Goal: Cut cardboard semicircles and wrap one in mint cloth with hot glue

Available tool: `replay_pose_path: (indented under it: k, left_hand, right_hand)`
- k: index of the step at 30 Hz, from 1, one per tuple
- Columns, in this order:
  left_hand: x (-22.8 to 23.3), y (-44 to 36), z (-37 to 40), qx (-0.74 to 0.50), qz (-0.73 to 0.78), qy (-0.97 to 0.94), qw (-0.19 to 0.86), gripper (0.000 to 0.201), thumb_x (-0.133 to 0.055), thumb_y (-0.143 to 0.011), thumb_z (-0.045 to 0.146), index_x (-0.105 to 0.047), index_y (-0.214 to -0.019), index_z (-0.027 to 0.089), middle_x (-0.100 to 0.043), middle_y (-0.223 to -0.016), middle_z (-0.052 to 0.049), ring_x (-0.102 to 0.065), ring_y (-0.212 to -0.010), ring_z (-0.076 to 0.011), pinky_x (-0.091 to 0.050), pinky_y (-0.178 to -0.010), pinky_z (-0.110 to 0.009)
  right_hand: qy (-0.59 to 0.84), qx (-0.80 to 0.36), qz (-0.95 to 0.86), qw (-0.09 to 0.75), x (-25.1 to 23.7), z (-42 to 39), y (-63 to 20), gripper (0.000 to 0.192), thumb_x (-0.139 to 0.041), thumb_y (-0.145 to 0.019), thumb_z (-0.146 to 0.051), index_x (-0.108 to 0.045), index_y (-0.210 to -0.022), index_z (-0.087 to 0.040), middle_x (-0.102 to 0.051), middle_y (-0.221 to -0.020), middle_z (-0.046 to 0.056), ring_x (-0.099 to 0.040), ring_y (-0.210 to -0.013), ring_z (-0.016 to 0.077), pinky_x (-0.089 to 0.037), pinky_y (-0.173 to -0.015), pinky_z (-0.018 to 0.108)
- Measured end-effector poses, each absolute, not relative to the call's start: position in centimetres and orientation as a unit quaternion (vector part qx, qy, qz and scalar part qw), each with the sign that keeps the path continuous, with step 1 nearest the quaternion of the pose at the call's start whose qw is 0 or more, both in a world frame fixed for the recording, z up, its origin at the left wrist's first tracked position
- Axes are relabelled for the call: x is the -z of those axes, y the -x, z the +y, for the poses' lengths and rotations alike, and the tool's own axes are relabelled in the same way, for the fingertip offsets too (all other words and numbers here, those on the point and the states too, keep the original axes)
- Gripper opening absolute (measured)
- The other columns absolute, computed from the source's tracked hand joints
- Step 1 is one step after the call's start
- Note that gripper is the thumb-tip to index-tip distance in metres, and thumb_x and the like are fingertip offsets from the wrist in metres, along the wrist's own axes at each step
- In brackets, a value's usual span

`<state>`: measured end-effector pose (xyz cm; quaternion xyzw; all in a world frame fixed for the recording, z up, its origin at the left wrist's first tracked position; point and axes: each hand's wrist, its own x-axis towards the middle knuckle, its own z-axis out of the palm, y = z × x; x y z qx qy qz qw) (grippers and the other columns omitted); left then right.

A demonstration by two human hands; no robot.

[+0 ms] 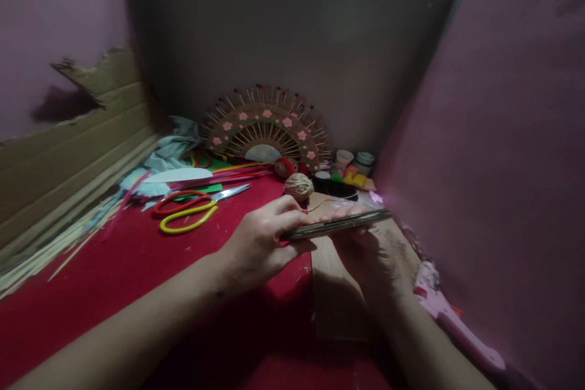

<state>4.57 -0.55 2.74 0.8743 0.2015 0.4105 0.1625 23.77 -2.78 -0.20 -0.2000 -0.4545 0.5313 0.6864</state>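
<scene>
A thin flat board [338,225] with a dark, layered edge is held up in front of me, seen almost edge-on, so its faces are hidden. At its left end my left hand [269,234] pinches it, thumb below and fingers above. My right hand [368,250] supports the right part from beneath, its fingers partly hidden by the board. Just behind the board lies a ball of beige twine [298,186], whose loose strand trails to the right. Scissors [201,207] with red and yellow handles rest left of my left hand.
At the back stands a half-round fan [267,116] of sticks with pink flowers. Beside it are small tubs [364,163] and colourful packets [356,178]. A pink glue gun [452,317] lies along the right wall. Thin sticks [59,244] lie left on the red cloth [150,268].
</scene>
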Motion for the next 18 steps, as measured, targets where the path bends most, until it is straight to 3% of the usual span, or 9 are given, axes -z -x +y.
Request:
replay_pose_path:
  k: [6,10,15,18]
  left_hand:
    - [-2.1,-4.8,-0.2,-0.433,0.178,-0.880,0.076,0.015,-0.061,-0.087,0.025,-0.069,-0.094,0.015,-0.065,-0.088,-0.007,-0.058,-0.080,-0.0180,-0.043,-0.071,-0.031]
    - [-2.2,-4.6,0.1,-0.453,0.154,-0.878,0.003,0.012,-0.058,-0.089,0.023,-0.068,-0.094,0.018,-0.069,-0.083,-0.004,-0.057,-0.073,-0.0160,-0.037,-0.070,-0.033]
    - [-3.4,-3.9,-0.1,-0.467,0.099,-0.875,-0.074,0.010,-0.063,-0.085,0.018,-0.066,-0.094,0.016,-0.071,-0.083,-0.005,-0.059,-0.074,-0.0166,-0.039,-0.078,-0.036]
    - [-4.1,-3.4,-0.5,-0.456,0.067,-0.883,-0.086,0.015,-0.063,-0.086,0.020,-0.065,-0.099,0.015,-0.072,-0.085,-0.006,-0.058,-0.078,-0.0184,-0.040,-0.082,-0.039]
  right_hand:
    - [0.171,-0.519,-0.502,0.670,0.2,-2.9,-23.3,0.008,-0.076,-0.069,-0.024,-0.073,-0.076,-0.026,-0.071,-0.078,-0.003,-0.065,-0.081,0.0159,-0.049,-0.081,0.031]
    - [0.159,-0.510,-0.535,0.654,0.1,-3.2,-23.3,0.009,-0.074,-0.072,-0.020,-0.074,-0.078,-0.027,-0.073,-0.086,-0.004,-0.066,-0.091,0.0172,-0.047,-0.091,0.033]
    - [0.157,-0.567,-0.560,0.583,-0.9,-4.1,-24.5,0.018,-0.072,-0.073,-0.023,-0.074,-0.088,-0.033,-0.067,-0.122,0.001,-0.056,-0.120,0.0271,-0.040,-0.100,0.047]
    - [0.164,-0.614,-0.512,0.578,-1.7,-4.8,-25.5,0.037,-0.071,-0.071,-0.022,-0.069,-0.104,-0.039,-0.062,-0.132,-0.001,-0.051,-0.127,0.0291,-0.034,-0.106,0.053]
